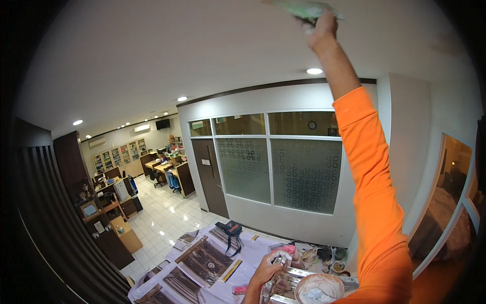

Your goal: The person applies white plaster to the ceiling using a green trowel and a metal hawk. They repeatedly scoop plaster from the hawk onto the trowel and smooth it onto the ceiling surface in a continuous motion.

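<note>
High overhead, my right hand is closed around a flat pale green putty scraper, held up at the white ceiling. Motion blurs the scraper's edges. Low in front of me, my left hand is wrapped around the side of a metal ladder near its top. A bowl smeared with white paste rests on the ladder to the right of that hand.
Below, a printed banner sheet covers the floor, with a black strapped bag on it. Several tubs stand by the wall. Frosted windows and a dark door face me; desks stand farther left. Ceiling lamps are lit.
</note>
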Available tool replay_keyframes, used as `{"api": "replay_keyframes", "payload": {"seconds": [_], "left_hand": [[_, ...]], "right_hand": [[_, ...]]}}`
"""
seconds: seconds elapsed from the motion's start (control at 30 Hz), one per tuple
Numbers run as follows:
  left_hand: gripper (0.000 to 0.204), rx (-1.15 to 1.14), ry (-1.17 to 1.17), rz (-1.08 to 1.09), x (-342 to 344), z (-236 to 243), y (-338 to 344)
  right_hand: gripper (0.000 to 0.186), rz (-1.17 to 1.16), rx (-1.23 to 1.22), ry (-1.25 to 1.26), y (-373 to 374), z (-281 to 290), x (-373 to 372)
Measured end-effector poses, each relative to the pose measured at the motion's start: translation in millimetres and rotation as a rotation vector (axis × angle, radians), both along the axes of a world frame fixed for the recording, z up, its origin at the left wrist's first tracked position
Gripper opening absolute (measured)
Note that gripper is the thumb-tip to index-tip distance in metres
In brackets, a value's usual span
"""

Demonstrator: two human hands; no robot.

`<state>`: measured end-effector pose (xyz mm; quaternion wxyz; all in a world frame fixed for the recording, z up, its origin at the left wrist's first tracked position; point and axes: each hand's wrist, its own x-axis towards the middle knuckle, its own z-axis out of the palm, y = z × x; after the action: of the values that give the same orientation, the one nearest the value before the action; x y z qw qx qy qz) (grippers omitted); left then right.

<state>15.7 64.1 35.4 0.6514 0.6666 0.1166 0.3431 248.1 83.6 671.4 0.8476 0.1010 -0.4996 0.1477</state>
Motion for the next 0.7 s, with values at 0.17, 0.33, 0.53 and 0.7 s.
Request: {"api": "replay_keyframes", "payload": {"seconds": [0.17,0.33,0.53,0.7], "left_hand": [[0.028,-0.006,-0.007,-0.007,1,-7,7],[0.03,0.099,-0.051,0.031,7,-2,2],[0.03,0.057,-0.021,0.021,7,-14,7],[0.019,0.105,-0.005,-0.04,17,-11,11]], "right_hand": [[0.041,0.124,-0.181,0.072,43,-10,-28],[0.043,-0.002,0.0,-0.067,68,21,-40],[0.077,-0.506,-0.105,-0.138,7,23,-149],[0.083,-1.158,-0.109,-0.182,-20,52,-203]]}}
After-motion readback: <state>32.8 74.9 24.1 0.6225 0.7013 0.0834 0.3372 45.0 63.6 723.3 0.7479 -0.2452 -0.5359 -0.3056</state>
